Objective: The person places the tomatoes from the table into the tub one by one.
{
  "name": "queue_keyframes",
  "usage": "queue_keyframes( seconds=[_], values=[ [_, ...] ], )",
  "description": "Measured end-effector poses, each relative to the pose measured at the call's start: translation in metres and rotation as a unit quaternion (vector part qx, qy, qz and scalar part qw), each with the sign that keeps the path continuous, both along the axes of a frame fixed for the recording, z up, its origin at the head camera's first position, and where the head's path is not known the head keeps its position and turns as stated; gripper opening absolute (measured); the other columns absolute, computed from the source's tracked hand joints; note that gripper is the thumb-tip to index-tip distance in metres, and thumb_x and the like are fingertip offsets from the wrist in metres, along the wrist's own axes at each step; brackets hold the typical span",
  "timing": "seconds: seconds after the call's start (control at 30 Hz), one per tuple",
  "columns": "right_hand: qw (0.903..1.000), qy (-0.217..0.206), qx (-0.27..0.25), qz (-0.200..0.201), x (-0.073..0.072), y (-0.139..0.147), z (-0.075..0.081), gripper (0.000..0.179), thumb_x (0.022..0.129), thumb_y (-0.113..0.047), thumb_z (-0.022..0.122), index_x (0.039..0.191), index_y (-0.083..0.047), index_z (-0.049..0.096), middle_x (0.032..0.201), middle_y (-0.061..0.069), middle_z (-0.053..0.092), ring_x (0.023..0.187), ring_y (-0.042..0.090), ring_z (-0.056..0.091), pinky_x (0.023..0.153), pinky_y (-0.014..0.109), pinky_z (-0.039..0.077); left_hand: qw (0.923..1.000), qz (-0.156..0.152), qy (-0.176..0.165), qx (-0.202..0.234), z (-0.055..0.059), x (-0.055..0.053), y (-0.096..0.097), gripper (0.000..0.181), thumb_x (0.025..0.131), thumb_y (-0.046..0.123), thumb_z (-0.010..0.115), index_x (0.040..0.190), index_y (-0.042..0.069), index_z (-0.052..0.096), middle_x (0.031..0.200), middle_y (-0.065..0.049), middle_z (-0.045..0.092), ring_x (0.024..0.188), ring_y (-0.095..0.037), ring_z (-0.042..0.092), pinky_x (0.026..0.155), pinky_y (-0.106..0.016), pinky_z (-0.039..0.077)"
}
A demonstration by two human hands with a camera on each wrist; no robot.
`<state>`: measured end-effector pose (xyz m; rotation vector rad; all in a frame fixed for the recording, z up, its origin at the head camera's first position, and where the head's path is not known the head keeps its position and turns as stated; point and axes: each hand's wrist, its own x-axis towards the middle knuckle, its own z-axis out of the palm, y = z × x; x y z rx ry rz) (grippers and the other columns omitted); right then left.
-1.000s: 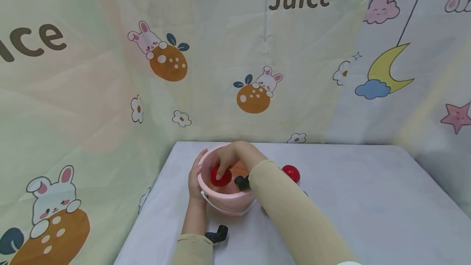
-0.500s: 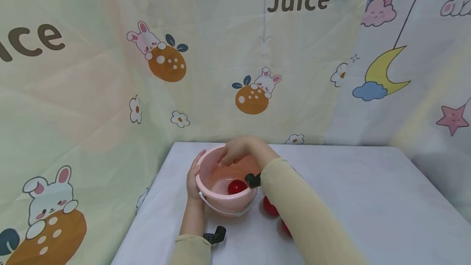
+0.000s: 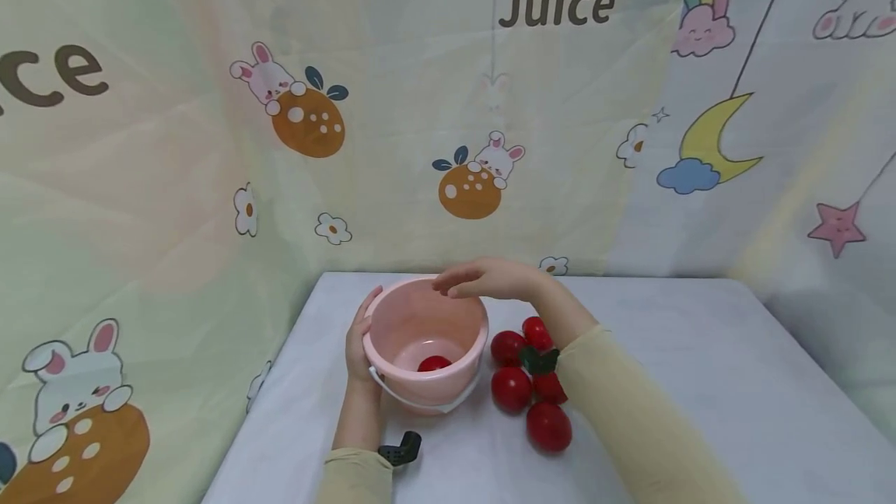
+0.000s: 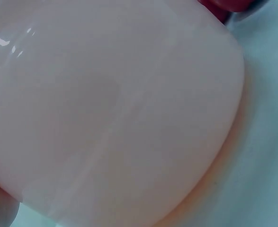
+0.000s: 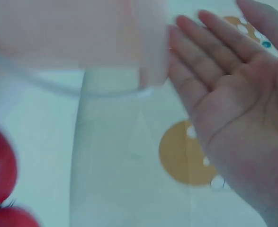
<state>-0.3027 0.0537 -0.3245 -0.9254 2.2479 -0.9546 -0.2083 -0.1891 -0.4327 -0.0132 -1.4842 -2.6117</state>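
A pink bucket point(image 3: 425, 391) with a white handle stands on the table, tilted slightly so that its inside shows. My left hand point(image 3: 360, 344) holds its left side near the rim, and its bare outer wall point(image 4: 115, 113) fills the left wrist view. Inside lies a red tomato-like ball point(image 3: 434, 364), mostly hidden by the near wall. Above the bucket's far right rim hovers my right hand point(image 3: 493, 278), its fingers stretched out. The right wrist view shows that palm point(image 5: 243, 104) holding nothing. Several shiny red tomatoes point(image 3: 512, 390) sit close together right of the bucket.
A small black device point(image 3: 400, 449) is on the left wrist, and another point(image 3: 539, 361) on the right wrist hides part of the red group. The white table point(image 3: 672, 379) extends to the right. A printed curtain point(image 3: 392, 99) hangs behind it.
The right hand lets go of a red ball inside the bucket, rises and moves right, its fingers straightening. More tomatoes come into view beside the bucket. The left hand keeps its hold.
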Motion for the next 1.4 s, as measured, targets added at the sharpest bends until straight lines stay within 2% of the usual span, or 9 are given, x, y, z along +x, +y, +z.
queue_keyframes(
  seconds=[0.1,0.23,0.4,0.53,0.7,0.8,0.9,1.1,1.4],
  values=[
    [0.998,0.001,-0.046,-0.044,0.012,0.027,-0.01,0.044,0.093,-0.04,0.063,0.137,-0.034,0.058,0.137,-0.011,0.059,0.133,0.017,0.05,0.104,0.049,0.049,1.0,0.001,0.007,-0.003,-0.002,0.0,-0.001,0.051,0.101,0.022,0.027,0.149,0.031,0.041,0.154,0.002,0.044,0.142,-0.023,0.04,0.119,-0.047,0.032],
    [0.9918,0.009,-0.084,-0.096,0.026,0.068,-0.028,0.052,0.091,-0.042,0.066,0.141,-0.035,0.052,0.145,-0.006,0.053,0.136,0.023,0.048,0.105,0.053,0.047,0.9999,0.0,0.015,-0.003,0.0,0.002,0.001,0.051,0.101,0.021,0.026,0.149,0.029,0.041,0.154,0.0,0.043,0.144,-0.026,0.037,0.12,-0.05,0.029],
    [0.9803,0.016,-0.117,-0.158,0.04,0.114,-0.056,0.059,0.09,-0.045,0.066,0.144,-0.036,0.047,0.151,-0.002,0.047,0.14,0.028,0.044,0.107,0.06,0.042,0.9997,-0.004,0.023,-0.006,0.005,0.004,0.001,0.052,0.1,0.02,0.025,0.149,0.026,0.04,0.155,-0.003,0.042,0.145,-0.03,0.034,0.121,-0.051,0.027],
    [0.9719,0.014,-0.134,-0.193,0.052,0.136,-0.083,0.06,0.089,-0.045,0.066,0.145,-0.037,0.045,0.152,-0.003,0.046,0.143,0.03,0.041,0.108,0.062,0.041,0.9995,-0.005,0.03,-0.008,0.005,0.002,-0.002,0.052,0.1,0.022,0.025,0.149,0.027,0.041,0.155,-0.003,0.042,0.145,-0.03,0.034,0.121,-0.05,0.027],
    [0.9715,-0.008,-0.15,-0.183,0.065,0.157,-0.116,0.064,0.091,-0.033,0.067,0.15,-0.032,0.04,0.156,0.001,0.041,0.145,0.036,0.036,0.108,0.05,0.046,0.9997,-0.003,0.024,-0.005,0.002,-0.002,-0.002,0.05,0.101,0.025,0.028,0.149,0.03,0.042,0.154,0.001,0.044,0.143,-0.025,0.039,0.119,-0.048,0.03],
    [0.9724,-0.027,-0.159,-0.169,0.071,0.168,-0.132,0.065,0.091,-0.024,0.067,0.151,-0.029,0.04,0.157,0.003,0.04,0.146,0.035,0.035,0.105,0.036,0.049,0.9996,-0.007,0.028,0.003,0.0,-0.003,-0.001,0.05,0.101,0.025,0.028,0.149,0.028,0.041,0.154,0.0,0.044,0.143,-0.025,0.039,0.12,-0.049,0.029],
    [0.9723,-0.041,-0.158,-0.167,0.073,0.175,-0.146,0.066,0.089,-0.023,0.069,0.149,-0.029,0.042,0.156,0.002,0.042,0.146,0.032,0.036,0.104,0.031,0.049,0.9994,-0.011,0.031,0.007,-0.003,-0.003,0.0,0.051,0.101,0.025,0.026,0.149,0.028,0.041,0.154,-0.002,0.043,0.144,-0.026,0.038,0.12,-0.048,0.03],
    [0.9679,-0.074,-0.158,-0.181,0.07,0.179,-0.164,0.07,0.083,-0.025,0.076,0.146,-0.035,0.046,0.153,-0.003,0.044,0.145,0.032,0.037,0.104,0.046,0.05,0.9995,-0.013,0.03,0.003,-0.001,-0.003,0.001,0.052,0.1,0.023,0.025,0.15,0.027,0.04,0.155,-0.003,0.042,0.145,-0.028,0.035,0.121,-0.048,0.028],
    [0.9724,-0.085,-0.12,-0.182,0.068,0.179,-0.178,0.07,0.08,-0.031,0.078,0.144,-0.035,0.049,0.153,0.0,0.043,0.145,0.034,0.032,0.104,0.054,0.047,0.9996,-0.015,0.022,0.013,0.002,-0.002,0.002,0.051,0.101,0.024,0.025,0.149,0.029,0.041,0.155,-0.001,0.043,0.146,-0.028,0.034,0.122,-0.051,0.023]
  ],
)
